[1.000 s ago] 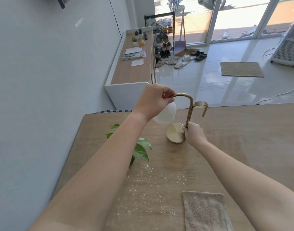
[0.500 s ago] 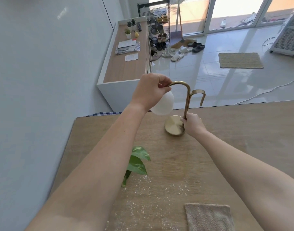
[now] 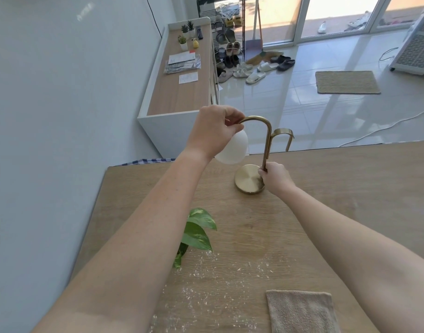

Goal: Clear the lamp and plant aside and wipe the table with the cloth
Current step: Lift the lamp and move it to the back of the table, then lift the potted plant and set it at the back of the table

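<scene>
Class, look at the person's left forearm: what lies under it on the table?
Green leaves of the plant stick out from under the left forearm, above scattered white crumbs on the table. The plant's pot and stem are covered by the arm, so they cannot be seen.

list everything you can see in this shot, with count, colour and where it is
table: one, light wood, foreground
lamp: one, brass with white shade, far middle of table
plant: one, green leaves, left part of table, mostly behind the left arm
cloth: one, beige, flat on near edge of table
crumbs: many, whitish, scattered near the plant and cloth
sideboard: one, white with wood top, along wall
mat: one, tan, on tiled floor
left hand: one, gripping the lamp's curved neck above the shade
right hand: one, gripping the lamp stem near the base
</scene>
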